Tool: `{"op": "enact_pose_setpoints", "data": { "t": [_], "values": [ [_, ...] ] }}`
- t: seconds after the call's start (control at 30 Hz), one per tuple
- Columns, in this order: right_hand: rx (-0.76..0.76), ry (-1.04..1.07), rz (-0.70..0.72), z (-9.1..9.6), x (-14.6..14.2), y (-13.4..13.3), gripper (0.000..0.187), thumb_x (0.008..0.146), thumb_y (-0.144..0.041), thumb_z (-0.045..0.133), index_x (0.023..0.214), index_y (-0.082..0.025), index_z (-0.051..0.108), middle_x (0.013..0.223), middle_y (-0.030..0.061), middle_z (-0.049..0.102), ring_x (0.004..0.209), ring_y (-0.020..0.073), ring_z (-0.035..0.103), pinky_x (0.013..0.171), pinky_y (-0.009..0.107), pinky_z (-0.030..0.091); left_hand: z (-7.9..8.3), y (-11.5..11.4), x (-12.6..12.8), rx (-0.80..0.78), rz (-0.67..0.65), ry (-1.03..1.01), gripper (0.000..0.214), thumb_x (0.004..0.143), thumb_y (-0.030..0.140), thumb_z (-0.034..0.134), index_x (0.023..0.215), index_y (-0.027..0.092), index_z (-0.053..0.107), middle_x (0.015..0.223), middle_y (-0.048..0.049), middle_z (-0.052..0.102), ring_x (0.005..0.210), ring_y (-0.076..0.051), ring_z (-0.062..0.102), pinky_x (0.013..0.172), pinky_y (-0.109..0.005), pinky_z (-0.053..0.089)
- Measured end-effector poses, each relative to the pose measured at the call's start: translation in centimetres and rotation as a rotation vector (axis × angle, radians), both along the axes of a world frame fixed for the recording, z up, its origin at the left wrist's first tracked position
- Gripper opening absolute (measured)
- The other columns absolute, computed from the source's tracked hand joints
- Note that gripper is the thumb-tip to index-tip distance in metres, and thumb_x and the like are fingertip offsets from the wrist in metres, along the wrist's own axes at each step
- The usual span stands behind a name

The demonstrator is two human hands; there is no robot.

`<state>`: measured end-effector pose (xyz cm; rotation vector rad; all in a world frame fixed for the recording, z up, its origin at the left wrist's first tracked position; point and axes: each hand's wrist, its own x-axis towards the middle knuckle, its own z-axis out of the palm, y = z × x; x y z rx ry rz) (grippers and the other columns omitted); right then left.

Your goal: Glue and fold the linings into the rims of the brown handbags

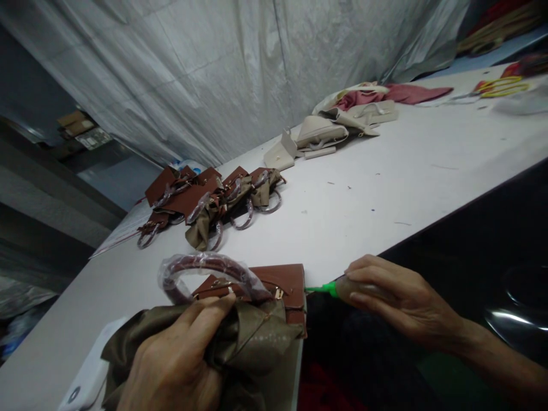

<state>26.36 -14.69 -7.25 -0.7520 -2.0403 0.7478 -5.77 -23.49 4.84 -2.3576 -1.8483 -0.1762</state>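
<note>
A brown handbag (280,279) lies at the table's near edge, its olive lining (257,337) pulled out over the front. Plastic film wraps its curved handle (201,264). My left hand (180,348) grips the bag and lining, with the thumb and fingers pressed near the handle's base. In my right hand (394,297) is a squeeze bottle (363,288) with a green nozzle (322,289). The thin nozzle tip reaches the bag's right side edge. The bottle's body is mostly covered by my fingers.
Several brown bags with wrapped handles (205,200) are heaped at the table's far left. Cream bag pieces (325,134) and a pink cloth (415,93) lie farther back. Yellow-handled scissors (500,87) rest at the far right. A white object (92,365) sits beside the lining. A grey sheet (240,68) hangs behind the table.
</note>
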Motion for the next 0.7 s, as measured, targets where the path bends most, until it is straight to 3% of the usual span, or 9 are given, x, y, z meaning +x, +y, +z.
{"op": "enact_pose_setpoints", "data": {
  "t": [0.07, 0.17, 0.3, 0.47, 0.57, 0.7],
  "values": [
    [0.004, 0.009, -0.006, -0.1, 0.0, 0.1, 0.015, 0.088, -0.017, 0.057, 0.102, -0.021, 0.06, 0.095, 0.0071, 0.061, 0.083, 0.0185, 0.06, 0.069, 0.029, 0.05, 0.0, 0.1, 0.0, 0.039, -0.028, -0.008, 0.061, 0.063, 0.006, 0.044, 0.116, 0.031, 0.059, 0.116, 0.0007, 0.069, 0.101, -0.022, 0.068, 0.084, -0.029, 0.058],
    [-0.037, -0.008, 0.102, -0.1, -0.2, -0.1, 0.012, 0.089, -0.018, 0.055, 0.1, -0.021, 0.06, 0.093, 0.0067, 0.061, 0.08, 0.0174, 0.06, 0.067, 0.028, 0.051, 0.1, 0.2, 0.4, 0.104, -0.068, -0.005, 0.06, 0.06, 0.005, 0.043, 0.113, 0.028, 0.06, 0.111, -0.0004, 0.071, 0.095, -0.02, 0.07, 0.082, -0.026, 0.058],
    [0.035, 0.014, 0.017, 0.2, -0.4, -0.4, 0.017, 0.087, -0.015, 0.056, 0.103, -0.02, 0.06, 0.093, 0.0067, 0.062, 0.081, 0.0176, 0.061, 0.067, 0.028, 0.051, 0.2, 0.3, 0.7, 0.193, -0.168, 0.006, 0.06, 0.058, 0.005, 0.04, 0.111, 0.023, 0.061, 0.106, -0.0018, 0.073, 0.091, -0.018, 0.07, 0.08, -0.023, 0.058],
    [0.035, -0.036, 0.102, 1.0, -0.5, -0.7, 0.016, 0.088, -0.014, 0.055, 0.102, -0.021, 0.061, 0.092, 0.0064, 0.061, 0.079, 0.0163, 0.06, 0.066, 0.026, 0.051, 0.2, 0.1, 0.9, 0.196, -0.144, -0.004, 0.055, 0.062, 0.006, 0.042, 0.11, 0.021, 0.064, 0.106, -0.0034, 0.073, 0.092, -0.018, 0.07, 0.08, -0.023, 0.058],
    [0.05, -0.02, 0.01, 1.0, -0.5, -0.8, 0.017, 0.087, -0.015, 0.056, 0.102, -0.021, 0.061, 0.093, 0.0063, 0.061, 0.08, 0.0168, 0.06, 0.067, 0.027, 0.051, 0.1, 0.0, 0.9, 0.203, -0.14, -0.024, 0.052, 0.065, 0.007, 0.043, 0.111, 0.019, 0.064, 0.107, -0.0047, 0.072, 0.094, -0.019, 0.07, 0.081, -0.024, 0.058],
    [-0.12, 0.003, -0.012, 1.0, -0.7, -1.1, 0.009, 0.087, -0.023, 0.057, 0.094, -0.02, 0.062, 0.086, 0.0052, 0.061, 0.072, 0.0165, 0.059, 0.062, 0.028, 0.05, -0.4, -0.4, 0.6, 0.214, -0.155, -0.047, 0.048, 0.069, 0.008, 0.044, 0.111, 0.019, 0.065, 0.106, -0.005, 0.073, 0.093, -0.018, 0.07, 0.08, -0.022, 0.057]
  ]
}}
